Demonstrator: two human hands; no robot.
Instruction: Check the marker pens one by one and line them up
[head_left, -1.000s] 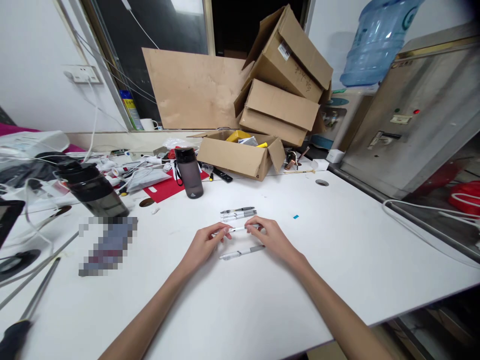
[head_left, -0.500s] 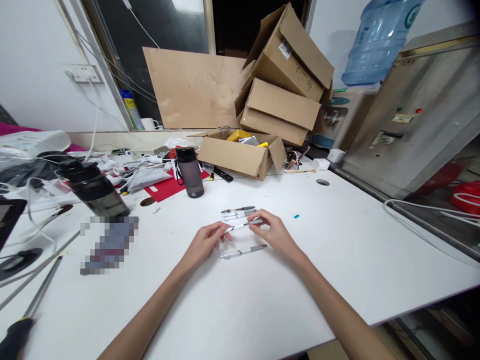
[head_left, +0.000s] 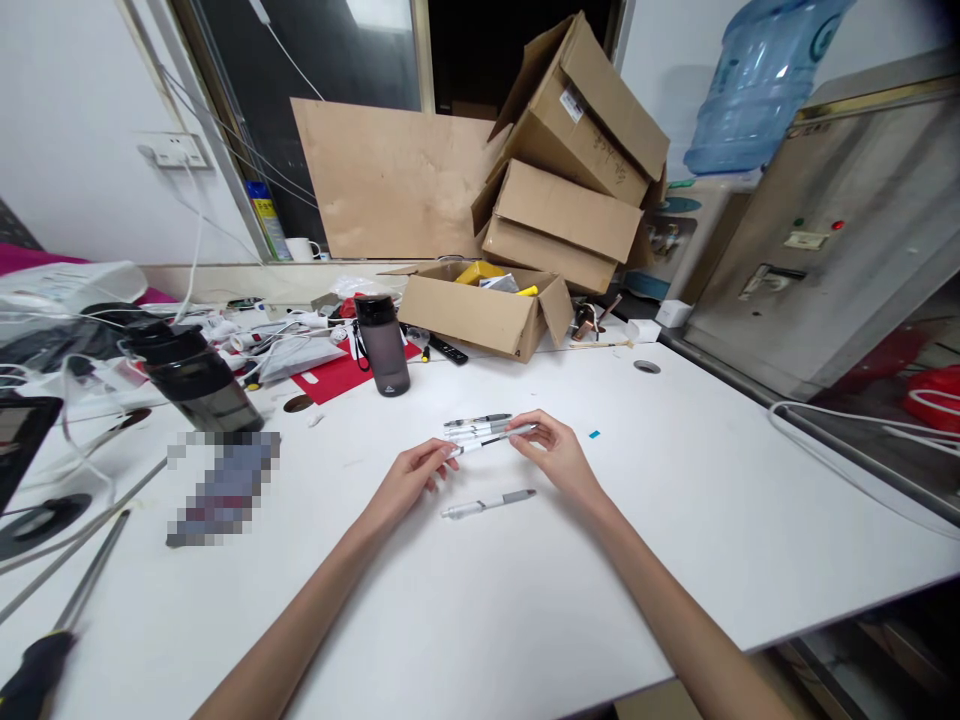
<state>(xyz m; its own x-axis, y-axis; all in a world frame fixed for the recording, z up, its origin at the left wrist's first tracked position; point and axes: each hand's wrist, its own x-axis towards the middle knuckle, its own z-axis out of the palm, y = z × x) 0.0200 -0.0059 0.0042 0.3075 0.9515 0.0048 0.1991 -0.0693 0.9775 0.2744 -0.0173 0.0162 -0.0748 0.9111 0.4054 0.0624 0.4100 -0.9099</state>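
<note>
My left hand [head_left: 414, 478] pinches the white barrel [head_left: 468, 448] of a pen at its left end. Between the thumb and fingers of my right hand [head_left: 556, 455] is the pen's grey front part [head_left: 523, 429]. A thin dark length, apparently the refill, shows between the two parts, which are apart. Just behind them lie a dark-clipped pen [head_left: 478, 420] and at least one white and grey pen [head_left: 469, 432], partly covered by the held one. Nearer to me, another white and grey pen [head_left: 489, 503] rests on the white table [head_left: 480, 620].
A dark bottle [head_left: 382, 345] stands behind the pens, by an open cardboard box [head_left: 465, 312]. At the left are a tilted bottle [head_left: 199, 385], a blurred-out flat object [head_left: 225, 490], a screwdriver [head_left: 41, 660] and cables. A blue scrap [head_left: 594, 434] lies right of my hand.
My right hand has moved slightly right and up with the grey part, drawing it away from the white barrel. A dark thin length now shows between them. My left hand has barely moved.
</note>
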